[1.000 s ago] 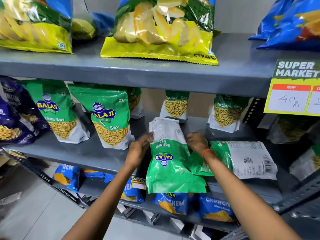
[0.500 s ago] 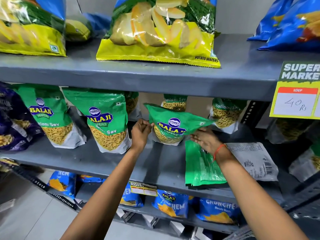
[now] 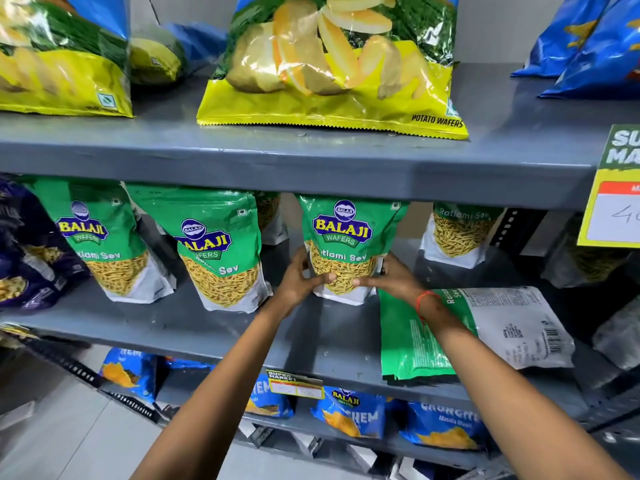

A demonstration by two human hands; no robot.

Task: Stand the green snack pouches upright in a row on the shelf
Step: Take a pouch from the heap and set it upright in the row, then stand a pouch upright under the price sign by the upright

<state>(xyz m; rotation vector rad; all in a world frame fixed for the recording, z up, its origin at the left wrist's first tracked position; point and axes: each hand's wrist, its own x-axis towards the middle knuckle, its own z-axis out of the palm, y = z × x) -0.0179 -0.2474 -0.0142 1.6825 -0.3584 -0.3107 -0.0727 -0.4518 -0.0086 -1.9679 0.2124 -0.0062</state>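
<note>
A green Balaji Ratlami Sev pouch stands upright on the grey middle shelf. My left hand grips its lower left side and my right hand grips its lower right side. Two more green pouches stand upright to its left, one nearby and one further left. Another green pouch lies flat, back side up, at the right under my right wrist. More green pouches stand at the back of the shelf.
Yellow potato wafer bags sit on the upper shelf, blue bags at its right. Purple packs stand at the far left of the middle shelf. A price tag hangs at the right. Blue bags fill the lower shelf.
The pouch lay flat over the shelf's front edge, was lifted and turned over, and now stands upright. Both hands moved from its top edge to its lower sides.
</note>
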